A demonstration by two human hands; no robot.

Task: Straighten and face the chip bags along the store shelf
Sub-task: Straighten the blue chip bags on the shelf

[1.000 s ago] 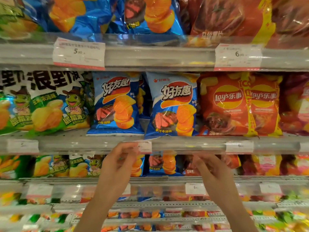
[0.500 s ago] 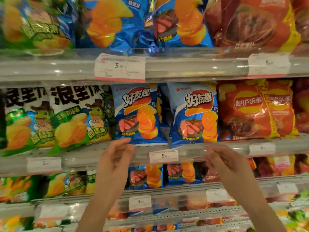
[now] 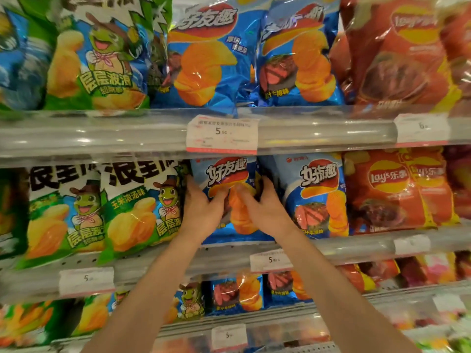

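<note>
Head view: blue chip bag [image 3: 225,174] upright between both hands' gripping fingers [image 3: 190,186].

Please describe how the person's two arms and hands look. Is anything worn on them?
The left hand and the right hand are bare: no gloves, rings or watch can be seen. Both forearms are bare too, with no sleeve in view down to the picture's bottom edge.

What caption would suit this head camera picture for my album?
Both hands, left hand and right hand, grip a blue chip bag on the middle shelf.
</note>
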